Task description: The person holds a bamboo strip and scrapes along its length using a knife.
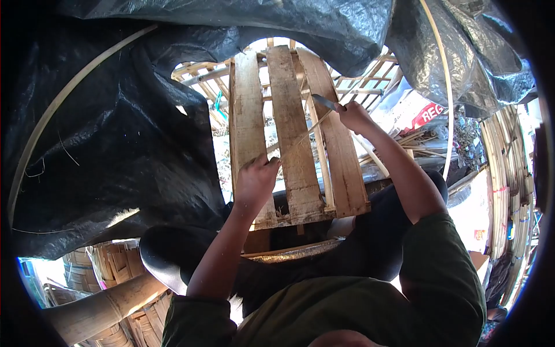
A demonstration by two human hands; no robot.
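Observation:
My left hand (258, 180) is closed round the near end of a thin pale strip (302, 137), above the left and middle boards. My right hand (354, 117) grips a knife (324, 102), its grey blade pointing up and left over the right board. The strip slants up from my left hand towards my right hand; whether it touches the blade I cannot tell. Below both hands lies a stand of three worn wooden boards (293, 168) with gaps between them, between my knees.
Black plastic sheeting (115, 144) hangs at the left and along the top, with curved pale strips across it. Beyond the boards is a bamboo lattice (370, 81). Bamboo poles (502, 168) stand at the right; a thick bamboo pole (110, 303) lies lower left.

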